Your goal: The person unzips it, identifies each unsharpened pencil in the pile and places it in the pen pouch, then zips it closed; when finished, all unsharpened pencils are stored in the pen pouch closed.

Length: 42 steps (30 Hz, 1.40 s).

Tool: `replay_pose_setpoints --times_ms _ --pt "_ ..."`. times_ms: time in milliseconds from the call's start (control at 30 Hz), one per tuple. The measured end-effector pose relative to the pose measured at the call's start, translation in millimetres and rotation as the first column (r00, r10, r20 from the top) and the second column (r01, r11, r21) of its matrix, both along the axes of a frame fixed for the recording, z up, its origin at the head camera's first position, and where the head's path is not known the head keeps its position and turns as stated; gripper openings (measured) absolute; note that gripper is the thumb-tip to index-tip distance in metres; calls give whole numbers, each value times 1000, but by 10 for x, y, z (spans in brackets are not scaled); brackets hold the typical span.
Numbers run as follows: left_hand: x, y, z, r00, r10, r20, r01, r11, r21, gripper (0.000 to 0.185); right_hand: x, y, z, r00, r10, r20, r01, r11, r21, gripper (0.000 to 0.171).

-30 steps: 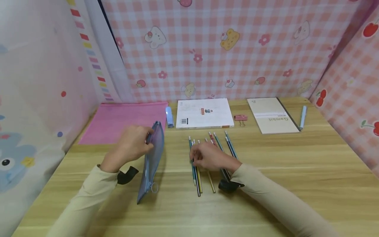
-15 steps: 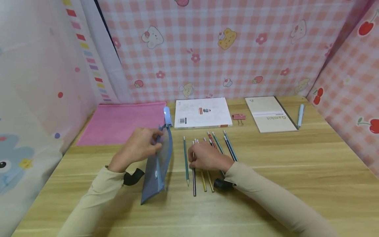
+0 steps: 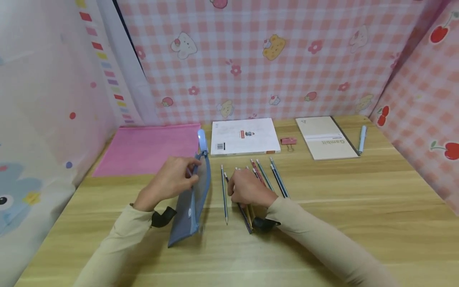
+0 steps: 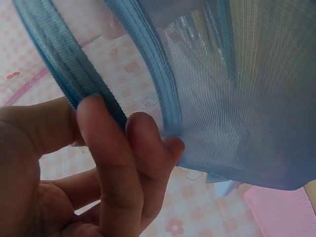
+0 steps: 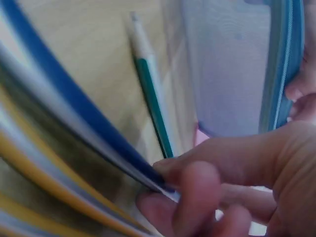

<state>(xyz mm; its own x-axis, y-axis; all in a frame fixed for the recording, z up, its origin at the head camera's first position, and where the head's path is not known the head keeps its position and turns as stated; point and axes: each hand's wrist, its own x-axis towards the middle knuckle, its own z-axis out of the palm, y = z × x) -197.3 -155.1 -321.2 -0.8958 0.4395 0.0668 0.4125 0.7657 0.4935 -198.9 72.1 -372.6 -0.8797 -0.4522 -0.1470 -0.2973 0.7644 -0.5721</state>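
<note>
In the head view, my left hand [image 3: 170, 179] pinches the upper edge of a blue mesh zipper pouch [image 3: 184, 215]. The pouch stands on edge with its mouth parted; in the left wrist view its zipper edge [image 4: 165, 84] curves away from the other side. Over a loose row of pencils, my right hand [image 3: 251, 189] pinches a dark blue striped pencil [image 5: 74, 94] between thumb and finger. That pencil lies slanted, its lower end [image 3: 247, 223] showing below the hand. A green pencil [image 3: 224, 199] lies alone between pouch and right hand. Yellow pencils [image 5: 64, 173] are partly hidden under the right hand.
More pencils [image 3: 279, 181] lie right of the right hand. Along the back are a pink mesh pouch [image 3: 150, 151], a light blue stapler [image 3: 202, 139], a white book [image 3: 244, 137], a pink binder clip [image 3: 288, 141], a notebook [image 3: 326, 139] and a light blue pen [image 3: 362, 139].
My left hand has shifted right with the pouch, which has turned. The green pencil now lies apart from the others. The dark striped pencil has swung to a slant under my right hand.
</note>
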Motion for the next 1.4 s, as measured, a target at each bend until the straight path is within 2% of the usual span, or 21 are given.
replay_pose_setpoints --times_ms 100,200,300,400,533,600,633,700,733,833,933,1067,1200,1400 --pt "6 -7 -19 1000 -4 -24 4 1000 -3 42 -27 57 71 999 -10 47 13 997 -76 14" --pt "13 -3 -29 1000 -5 -26 5 1000 4 43 -59 114 186 995 -32 92 52 972 -227 19" --pt "24 11 -26 1000 -6 -18 6 1000 18 44 -74 106 277 995 -27 94 65 905 -420 22" --pt "33 34 -26 1000 -9 -11 10 999 34 45 -82 34 309 995 -47 83 86 817 -571 23" --pt "32 82 -46 1000 -20 -4 21 997 75 45 -106 -98 280 988 -127 82 148 696 -702 24" --pt "34 94 -64 1000 -21 -1 21 994 106 46 -121 -169 256 984 -168 62 159 664 -731 24" --pt "37 98 -71 1000 -19 0 18 992 122 46 -126 -201 244 981 -187 46 160 659 -735 24" --pt "42 103 -82 1000 -6 -3 6 988 152 47 -128 -259 226 976 -217 18 161 663 -731 24" --pt "44 104 -86 1000 1 -5 0 986 170 47 -127 -282 220 973 -231 -3 158 675 -721 23" --pt "44 111 -82 1000 17 -17 -13 977 214 48 -114 -326 207 966 -249 -67 138 721 -679 22" --pt "40 109 -66 999 30 -27 -23 970 243 50 -93 -346 201 967 -228 -116 104 765 -636 24" --pt "35 88 -51 998 46 -30 -37 965 260 51 -45 -363 197 975 -169 -144 57 817 -574 24" --pt "28 60 -44 998 49 -28 -39 954 299 48 -3 -391 203 986 -74 -150 -10 869 -495 22" --pt "27 41 -58 997 35 -62 -15 954 301 45 2 -412 208 987 35 -156 -96 911 -402 19"
